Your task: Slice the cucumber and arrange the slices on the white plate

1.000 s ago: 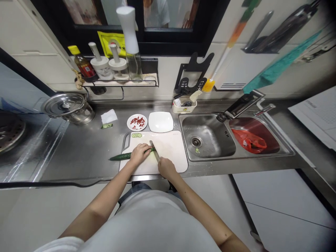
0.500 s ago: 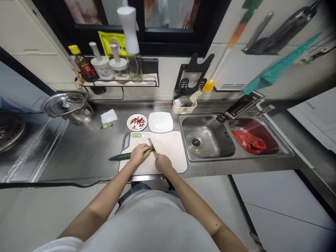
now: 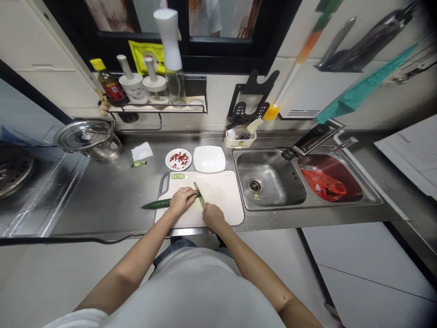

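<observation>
A long green cucumber (image 3: 156, 204) lies across the white cutting board (image 3: 221, 214), its tapered left end reaching past the board's edge. My left hand (image 3: 182, 200) is closed over the cucumber near its right end. In my right hand (image 3: 213, 216) is the handle of a knife (image 3: 199, 195), whose blade stands at the cucumber's right end, close to my left fingertips. Several cucumber slices (image 3: 178, 176) lie overlapping at the board's upper left. Behind the board are a round plate (image 3: 170, 166) with small red pieces and a white square plate (image 3: 209, 159).
The sink (image 3: 273, 182) is right of the board, with green scraps near its drain and a red bag (image 3: 324, 186) in the smaller basin. A lidded steel pot (image 3: 99, 141), a paper (image 3: 142, 151) and a cucumber scrap (image 3: 138, 163) stand left. A bottle rack (image 3: 157, 108) hangs behind.
The knife and my right hand have shifted very slightly to the right. My left hand stays on the cucumber, and the slices lie as before.
</observation>
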Demonstrator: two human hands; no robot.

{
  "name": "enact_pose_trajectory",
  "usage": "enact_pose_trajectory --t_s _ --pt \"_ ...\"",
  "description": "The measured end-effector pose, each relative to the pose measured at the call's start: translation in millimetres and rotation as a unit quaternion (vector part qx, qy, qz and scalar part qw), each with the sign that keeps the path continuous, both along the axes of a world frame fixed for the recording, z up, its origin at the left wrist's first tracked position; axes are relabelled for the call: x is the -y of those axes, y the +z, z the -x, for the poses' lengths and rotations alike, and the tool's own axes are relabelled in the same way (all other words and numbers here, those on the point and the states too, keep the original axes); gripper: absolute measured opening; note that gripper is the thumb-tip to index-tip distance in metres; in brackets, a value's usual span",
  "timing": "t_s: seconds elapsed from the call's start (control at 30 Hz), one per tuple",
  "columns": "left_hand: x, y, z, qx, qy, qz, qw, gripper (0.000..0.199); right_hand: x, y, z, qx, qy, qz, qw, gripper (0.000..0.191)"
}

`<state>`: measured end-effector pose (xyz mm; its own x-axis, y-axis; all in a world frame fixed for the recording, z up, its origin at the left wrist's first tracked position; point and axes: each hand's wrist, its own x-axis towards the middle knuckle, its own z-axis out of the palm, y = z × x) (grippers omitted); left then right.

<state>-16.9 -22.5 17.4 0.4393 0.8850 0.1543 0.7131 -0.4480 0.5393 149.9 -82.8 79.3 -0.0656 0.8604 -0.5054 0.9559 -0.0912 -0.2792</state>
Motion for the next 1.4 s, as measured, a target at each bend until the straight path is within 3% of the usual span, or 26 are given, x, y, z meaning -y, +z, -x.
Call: enact_pose_trajectory --t_s 0.43,0.77,1.2,1.4 --pt "1.2 2.8 -0.8 -0.002 0.003 -0.001 1.0 0.024 -3.0 -7.9 6.9 0.001 -0.017 -0.018 1.0 0.031" --pt "2.5 4.5 -1.9 0.004 0.008 -0.001 1.0 0.022 26.1 4.3 -3.7 0.02 -0.019 0.031 0.999 0.031" --pt "3.9 6.4 -2.7 -0.005 0.02 0.019 1.0 0.024 -18.9 2.6 15.9 -0.002 -0.029 -0.004 1.0 0.031" --pt "3.5 7.0 -2.9 -0.004 0.02 0.022 1.0 0.023 -14.8 2.6 13.9 0.001 -0.027 -0.003 1.0 0.032"
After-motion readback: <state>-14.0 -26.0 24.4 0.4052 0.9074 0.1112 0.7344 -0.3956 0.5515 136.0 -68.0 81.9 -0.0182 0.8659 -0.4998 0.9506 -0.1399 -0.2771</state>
